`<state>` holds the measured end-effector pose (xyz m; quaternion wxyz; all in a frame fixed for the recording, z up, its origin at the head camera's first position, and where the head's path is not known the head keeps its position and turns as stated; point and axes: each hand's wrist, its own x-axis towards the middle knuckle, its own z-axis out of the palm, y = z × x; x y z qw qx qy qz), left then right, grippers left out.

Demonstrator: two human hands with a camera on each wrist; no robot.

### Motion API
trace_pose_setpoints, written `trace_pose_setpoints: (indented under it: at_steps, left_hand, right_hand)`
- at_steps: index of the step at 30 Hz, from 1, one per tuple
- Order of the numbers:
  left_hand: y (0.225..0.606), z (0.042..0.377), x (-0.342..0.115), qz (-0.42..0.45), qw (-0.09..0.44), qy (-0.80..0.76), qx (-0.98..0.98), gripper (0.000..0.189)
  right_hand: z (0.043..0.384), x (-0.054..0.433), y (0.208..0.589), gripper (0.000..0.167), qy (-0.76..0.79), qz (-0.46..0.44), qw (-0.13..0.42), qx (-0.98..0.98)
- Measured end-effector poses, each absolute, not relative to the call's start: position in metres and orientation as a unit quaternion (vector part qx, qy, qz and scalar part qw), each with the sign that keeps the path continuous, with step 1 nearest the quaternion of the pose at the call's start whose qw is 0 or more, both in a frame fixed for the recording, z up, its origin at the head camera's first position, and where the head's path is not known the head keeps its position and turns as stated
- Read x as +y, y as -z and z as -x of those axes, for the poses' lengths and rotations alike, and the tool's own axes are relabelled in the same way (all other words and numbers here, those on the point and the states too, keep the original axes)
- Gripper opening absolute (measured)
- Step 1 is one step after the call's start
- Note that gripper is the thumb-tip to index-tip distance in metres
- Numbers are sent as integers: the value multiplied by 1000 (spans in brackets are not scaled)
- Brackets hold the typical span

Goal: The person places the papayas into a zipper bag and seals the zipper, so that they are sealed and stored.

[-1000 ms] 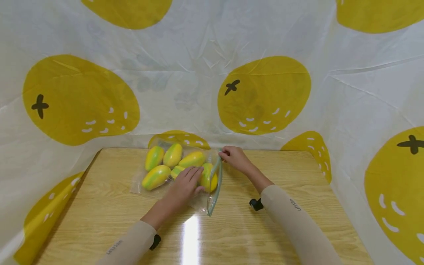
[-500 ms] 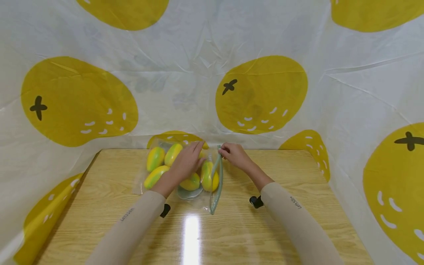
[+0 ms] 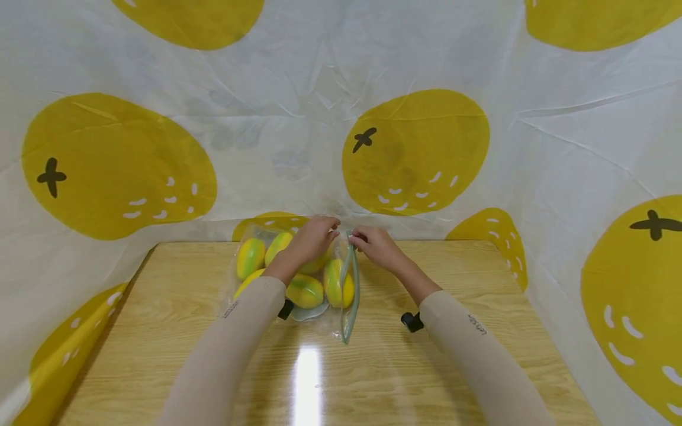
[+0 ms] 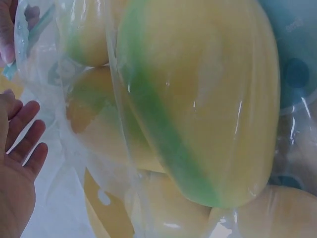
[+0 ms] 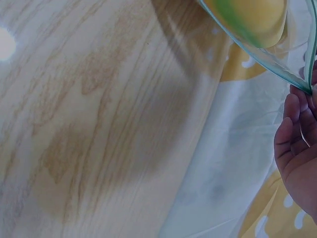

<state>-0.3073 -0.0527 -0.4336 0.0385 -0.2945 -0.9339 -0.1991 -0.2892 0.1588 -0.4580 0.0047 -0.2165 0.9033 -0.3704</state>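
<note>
A clear zip bag (image 3: 333,322) holding several yellow-and-green mango-like fruits (image 3: 303,291) lies on the wooden table. Its green zip edge (image 3: 350,319) faces right, and the mouth gapes there. At the far corner of that edge, my right hand (image 3: 375,244) pinches the zip; the right wrist view shows this hand (image 5: 299,144) with the strip's end between thumb and fingers. My left hand (image 3: 311,239) is over the bag's far side, just left of that corner. In the left wrist view its fingers (image 4: 27,131) are loosely extended and hold nothing. The left forearm hides part of the bag.
A white cloth with large yellow fruit prints (image 3: 415,151) hangs behind the table (image 3: 453,378) and along both its sides. A pale grey-green patch (image 3: 311,312) shows at the bag's near side. Light glares off the tabletop in front.
My left hand has moved from on top of the fruits up and right to the bag's far corner, near my right hand. The right hand keeps its pinch on the zip.
</note>
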Motion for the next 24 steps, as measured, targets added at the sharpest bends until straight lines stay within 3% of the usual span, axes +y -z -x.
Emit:
trace_pose_setpoints:
  at_steps: [7, 24]
  left_hand:
    - [439, 311, -40, 325, 50, 219, -919, 18]
    - [431, 302, -29, 375, 126, 186, -899, 10]
  right_hand:
    - [290, 161, 454, 20, 367, 227, 13, 902]
    - [286, 169, 444, 20, 347, 240, -11, 907]
